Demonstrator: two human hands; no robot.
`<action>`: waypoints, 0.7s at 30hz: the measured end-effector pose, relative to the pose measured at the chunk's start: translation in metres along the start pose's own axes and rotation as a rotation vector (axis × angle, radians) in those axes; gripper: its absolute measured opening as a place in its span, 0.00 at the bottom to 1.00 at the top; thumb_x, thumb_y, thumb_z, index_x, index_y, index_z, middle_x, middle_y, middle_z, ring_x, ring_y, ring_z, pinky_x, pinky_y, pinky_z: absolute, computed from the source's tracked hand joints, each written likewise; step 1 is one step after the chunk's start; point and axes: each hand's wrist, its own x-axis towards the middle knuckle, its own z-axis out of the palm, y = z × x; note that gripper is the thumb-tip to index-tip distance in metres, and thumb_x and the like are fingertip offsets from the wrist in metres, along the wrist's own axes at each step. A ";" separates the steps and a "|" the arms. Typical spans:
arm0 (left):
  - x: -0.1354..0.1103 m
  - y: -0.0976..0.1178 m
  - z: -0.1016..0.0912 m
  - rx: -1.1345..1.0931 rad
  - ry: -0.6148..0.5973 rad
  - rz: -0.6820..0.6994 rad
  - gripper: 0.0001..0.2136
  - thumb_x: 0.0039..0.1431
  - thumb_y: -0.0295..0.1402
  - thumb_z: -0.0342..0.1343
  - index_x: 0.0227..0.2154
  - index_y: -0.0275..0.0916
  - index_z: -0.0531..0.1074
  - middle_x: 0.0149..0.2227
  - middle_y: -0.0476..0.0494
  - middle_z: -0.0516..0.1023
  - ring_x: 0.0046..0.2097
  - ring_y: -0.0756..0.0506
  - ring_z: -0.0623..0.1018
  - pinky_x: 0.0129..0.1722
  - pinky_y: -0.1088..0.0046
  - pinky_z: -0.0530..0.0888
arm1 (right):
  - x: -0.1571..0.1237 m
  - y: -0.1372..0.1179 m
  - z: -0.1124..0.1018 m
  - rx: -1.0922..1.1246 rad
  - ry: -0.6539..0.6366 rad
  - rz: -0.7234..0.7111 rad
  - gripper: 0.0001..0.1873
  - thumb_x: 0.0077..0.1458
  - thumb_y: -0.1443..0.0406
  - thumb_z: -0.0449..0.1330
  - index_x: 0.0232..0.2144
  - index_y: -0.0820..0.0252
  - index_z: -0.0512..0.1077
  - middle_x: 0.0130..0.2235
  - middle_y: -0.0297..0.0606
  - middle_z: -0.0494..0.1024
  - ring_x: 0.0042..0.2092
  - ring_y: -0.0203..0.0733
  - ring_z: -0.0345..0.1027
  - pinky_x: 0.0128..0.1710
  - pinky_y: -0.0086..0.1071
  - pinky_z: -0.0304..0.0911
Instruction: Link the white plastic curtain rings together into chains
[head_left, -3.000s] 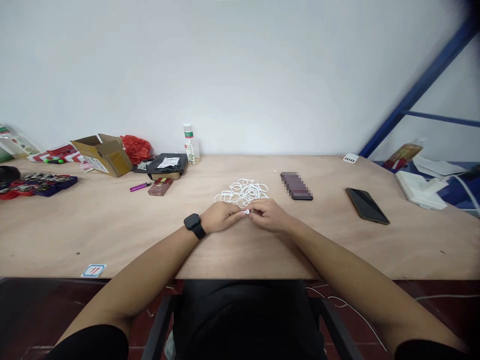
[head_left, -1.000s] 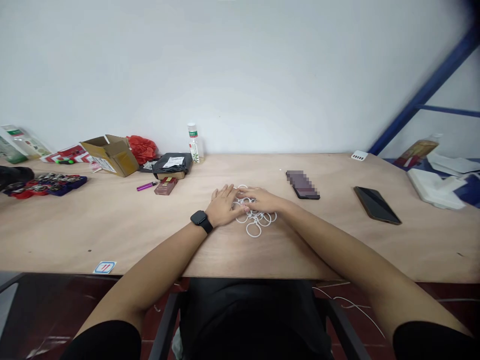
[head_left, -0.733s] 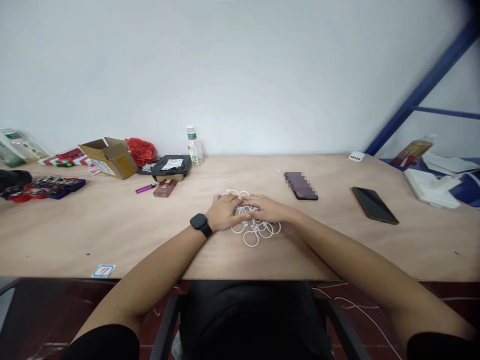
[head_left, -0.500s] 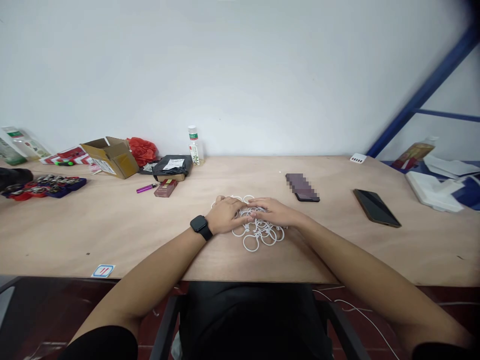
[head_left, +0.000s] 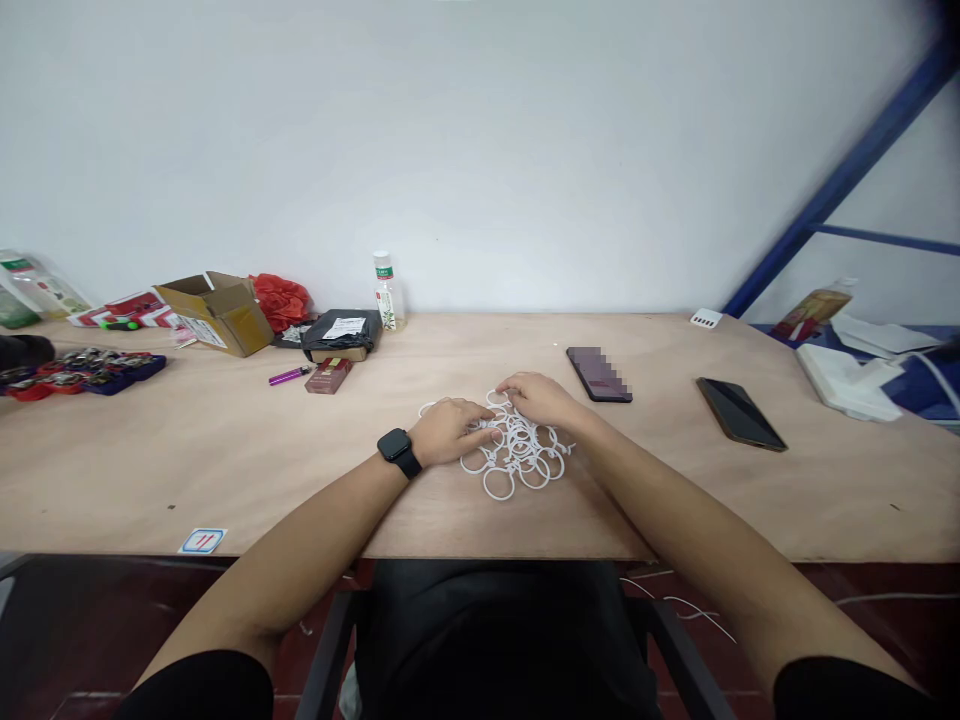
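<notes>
A loose pile of white plastic rings (head_left: pixel 517 455), some seemingly linked with small tabs, lies on the table in front of me. My left hand (head_left: pixel 452 430) rests over the pile's left side, thumb apart from its extended fingers. A black smartwatch (head_left: pixel 397 450) is on that wrist. At the pile's far right edge, my right hand (head_left: pixel 541 398) lies palm down, its fingertips by a single white ring (head_left: pixel 497 398). Its fingers look stretched and slightly bent, not closed. Both hands cover part of the pile.
Two phones, a purple-screened one (head_left: pixel 598 374) and a dark one (head_left: pixel 741 413), lie to the right. Leftward are a cigarette pack (head_left: pixel 328 376), a purple lighter (head_left: pixel 289 376), a black parcel (head_left: pixel 341 332), a bottle (head_left: pixel 386 292) and an open cardboard box (head_left: pixel 217 315).
My right hand has moved up and away from the left, showing more of the pile's middle. The left hand has shifted slightly downward. The view has turned a little to the right.
</notes>
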 end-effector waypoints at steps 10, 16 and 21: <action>0.001 -0.001 0.004 0.010 0.103 -0.004 0.18 0.65 0.46 0.48 0.43 0.38 0.75 0.43 0.41 0.80 0.44 0.43 0.78 0.46 0.64 0.72 | -0.008 0.006 0.003 -0.029 -0.049 0.093 0.10 0.51 0.63 0.59 0.35 0.53 0.78 0.38 0.35 0.80 0.39 0.40 0.72 0.36 0.28 0.63; 0.001 -0.005 0.005 0.021 0.215 0.003 0.13 0.64 0.41 0.51 0.42 0.39 0.75 0.41 0.41 0.80 0.43 0.44 0.77 0.47 0.64 0.72 | -0.013 -0.005 0.002 0.004 0.045 0.073 0.08 0.53 0.61 0.61 0.33 0.54 0.78 0.37 0.38 0.78 0.41 0.43 0.71 0.41 0.33 0.62; 0.001 -0.008 0.005 0.046 0.404 -0.017 0.13 0.62 0.41 0.54 0.43 0.40 0.75 0.41 0.40 0.79 0.44 0.43 0.77 0.45 0.63 0.72 | -0.022 -0.031 -0.001 0.323 0.291 -0.079 0.09 0.58 0.60 0.58 0.33 0.57 0.75 0.38 0.38 0.76 0.41 0.40 0.70 0.41 0.32 0.64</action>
